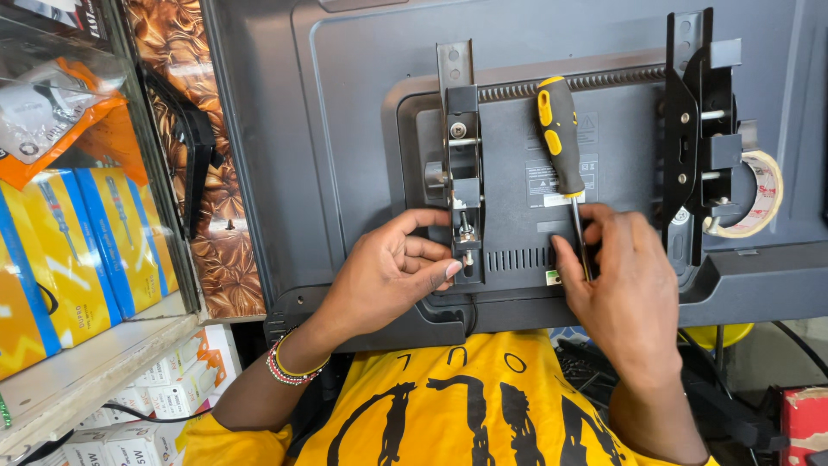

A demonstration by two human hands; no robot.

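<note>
A flat television (345, 129) lies back side up across my lap. Two black metal mounting brackets are on it, one at the middle (461, 155) and one at the right (697, 129). My left hand (392, 272) pinches a small bolt at the lower end of the middle bracket. My right hand (625, 289) rests flat on the panel, its fingers by the shaft of a black and yellow screwdriver (561, 138) that lies on the television.
A roll of tape (759, 194) sits beyond the right bracket. Yellow and blue boxes (78, 250) fill a shelf at the left, with white boxes (172, 388) below. A red box (802, 423) stands at the lower right.
</note>
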